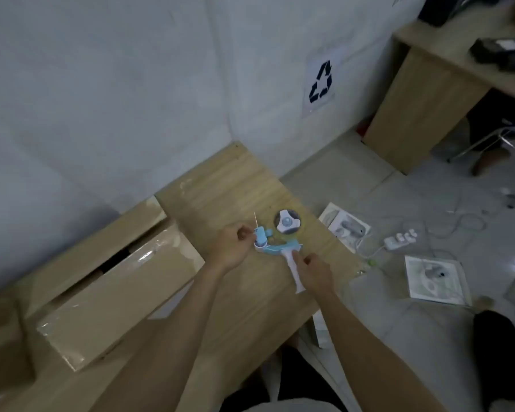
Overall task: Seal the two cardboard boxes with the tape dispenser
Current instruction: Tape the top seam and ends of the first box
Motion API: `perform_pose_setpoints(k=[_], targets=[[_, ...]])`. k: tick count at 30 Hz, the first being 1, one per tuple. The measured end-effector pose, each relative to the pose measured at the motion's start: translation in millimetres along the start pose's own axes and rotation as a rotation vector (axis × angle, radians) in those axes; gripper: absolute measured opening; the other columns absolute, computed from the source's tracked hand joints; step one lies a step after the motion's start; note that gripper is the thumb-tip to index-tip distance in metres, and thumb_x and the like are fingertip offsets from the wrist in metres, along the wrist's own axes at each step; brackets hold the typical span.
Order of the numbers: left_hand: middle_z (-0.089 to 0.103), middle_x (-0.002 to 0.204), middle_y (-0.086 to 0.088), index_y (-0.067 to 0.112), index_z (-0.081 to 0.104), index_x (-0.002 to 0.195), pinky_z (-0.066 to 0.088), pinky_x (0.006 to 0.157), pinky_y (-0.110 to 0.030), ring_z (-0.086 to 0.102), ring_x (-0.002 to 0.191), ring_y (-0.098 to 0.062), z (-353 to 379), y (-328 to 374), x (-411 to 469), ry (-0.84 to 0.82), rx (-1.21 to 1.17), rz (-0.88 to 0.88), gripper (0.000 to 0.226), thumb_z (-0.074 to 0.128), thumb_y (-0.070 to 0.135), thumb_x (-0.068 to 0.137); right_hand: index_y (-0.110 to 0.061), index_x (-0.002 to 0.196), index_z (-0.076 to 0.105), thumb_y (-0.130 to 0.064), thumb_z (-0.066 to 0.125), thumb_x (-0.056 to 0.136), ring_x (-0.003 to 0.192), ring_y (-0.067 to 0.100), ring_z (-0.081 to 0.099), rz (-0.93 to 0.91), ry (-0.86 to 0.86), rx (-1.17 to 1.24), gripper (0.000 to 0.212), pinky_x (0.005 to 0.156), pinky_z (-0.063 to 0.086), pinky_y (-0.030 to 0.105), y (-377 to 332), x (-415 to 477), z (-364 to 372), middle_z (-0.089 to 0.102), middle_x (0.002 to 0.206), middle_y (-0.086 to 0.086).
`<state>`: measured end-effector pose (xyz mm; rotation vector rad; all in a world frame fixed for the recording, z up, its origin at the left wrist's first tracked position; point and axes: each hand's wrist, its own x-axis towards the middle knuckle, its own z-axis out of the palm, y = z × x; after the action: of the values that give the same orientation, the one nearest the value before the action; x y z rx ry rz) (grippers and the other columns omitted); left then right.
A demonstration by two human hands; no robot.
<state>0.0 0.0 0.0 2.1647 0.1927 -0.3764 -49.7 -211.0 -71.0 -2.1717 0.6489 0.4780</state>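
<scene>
A blue and white tape dispenser (275,243) lies on the wooden table (220,185), its tape roll toward the far right. My right hand (314,270) grips its white handle. My left hand (235,243) pinches the dispenser's blue front end, fingers curled. A large cardboard box (116,286) sits on the table to the left, its top flaps partly open with a dark gap between them; clear tape shines on its surface. A second cardboard box (3,346) shows at the far left edge.
A white wall rises behind the table. On the tiled floor to the right lie a power strip (399,237) with cables and printed booklets (434,281). A wooden desk (422,96) stands at the back right. A dark shape (500,346) sits at the lower right.
</scene>
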Motion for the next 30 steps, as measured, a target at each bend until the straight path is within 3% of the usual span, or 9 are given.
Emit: perform_pose_setpoints(k=[3,7,9,11,12,15,18,23,30], targets=[[0.067,0.086,0.006,0.023,0.068,0.091,0.052,0.083,-0.033,0.063,0.083,-0.015,11.0,-4.1,8.8,0.066,-0.065,-0.169,0.006,0.064,0.019,0.093,-0.021,0.082,0.065,-0.064,0.066,0.086,0.073,0.010,0.061,0.002,-0.017,0.116,0.043,0.061,0.041,0.028,-7.0,3.2,7.2,0.066,0.077,-0.007],[0.070,0.096,-0.006,0.024,0.061,0.086,0.058,0.091,-0.045,0.070,0.096,-0.031,18.6,-19.4,24.4,0.044,-0.169,-0.449,0.013,0.050,0.022,0.080,-0.012,0.094,0.065,-0.026,0.079,0.081,0.074,0.017,0.063,0.013,-0.166,0.164,0.024,0.067,0.049,0.032,-7.2,19.8,14.8,0.065,0.080,-0.001],[0.072,0.097,-0.012,0.015,0.066,0.099,0.061,0.075,-0.040,0.073,0.083,-0.029,25.2,-47.3,40.8,0.026,-0.262,-0.565,0.024,0.050,0.013,0.082,-0.007,0.098,0.066,-0.015,0.078,0.080,0.067,0.018,0.066,0.049,-0.290,0.210,0.023,0.064,0.057,0.037,-6.6,27.7,8.9,0.069,0.078,0.005],[0.067,0.083,-0.007,0.000,0.060,0.125,0.050,0.049,-0.025,0.065,0.053,-0.015,26.2,-44.7,42.4,-0.001,-0.370,-0.672,0.035,0.048,0.003,0.092,-0.006,0.108,0.065,-0.010,0.077,0.083,0.061,0.019,0.066,0.070,-0.405,0.320,0.028,0.056,0.058,0.035,-8.2,29.1,1.6,0.071,0.080,0.011],[0.065,0.079,-0.004,0.001,0.058,0.128,0.047,0.047,-0.023,0.062,0.047,-0.013,26.4,-35.3,39.1,-0.005,-0.417,-0.707,0.034,0.045,0.002,0.097,-0.004,0.107,0.065,-0.007,0.076,0.084,0.058,0.019,0.063,0.068,-0.426,0.360,0.026,0.053,0.056,0.032,-11.0,28.2,-3.2,0.070,0.078,0.013],[0.064,0.082,-0.006,0.004,0.058,0.124,0.050,0.056,-0.028,0.063,0.063,-0.017,21.3,-8.8,32.1,0.025,-0.520,-0.715,0.029,0.037,0.002,0.104,-0.001,0.095,0.068,-0.014,0.075,0.088,0.052,0.018,0.058,0.047,-0.393,0.415,0.016,0.053,0.051,0.033,-24.6,22.5,-19.8,0.065,0.071,0.015],[0.065,0.082,-0.010,-0.001,0.059,0.118,0.056,0.054,-0.032,0.064,0.066,-0.021,9.8,8.2,27.4,0.123,-0.703,-0.690,0.025,0.042,0.014,0.106,-0.005,0.092,0.072,-0.045,0.072,0.091,0.050,0.020,0.054,0.030,-0.445,0.556,0.040,0.051,0.046,0.030,-45.9,17.5,-37.5,0.059,0.065,0.014],[0.074,0.089,-0.024,-0.002,0.057,0.115,0.061,0.058,-0.039,0.074,0.075,-0.035,-18.6,45.4,10.0,-0.077,-0.979,-0.738,0.062,0.058,0.057,0.095,0.007,0.088,0.067,-0.053,0.072,0.087,0.052,0.026,0.056,-0.186,-0.411,0.488,0.060,0.051,0.046,0.035,-74.6,15.9,-55.8,0.062,0.061,0.014],[0.073,0.084,-0.022,-0.003,0.060,0.109,0.062,0.055,-0.036,0.076,0.067,-0.029,-34.2,56.2,0.7,0.030,-1.268,-0.649,0.020,0.057,0.014,0.100,0.007,0.071,0.064,-0.045,0.074,0.089,0.048,0.025,0.058,-0.341,-0.387,0.437,0.055,0.050,0.047,0.032,-105.1,11.9,-59.7,0.066,0.061,0.016]])
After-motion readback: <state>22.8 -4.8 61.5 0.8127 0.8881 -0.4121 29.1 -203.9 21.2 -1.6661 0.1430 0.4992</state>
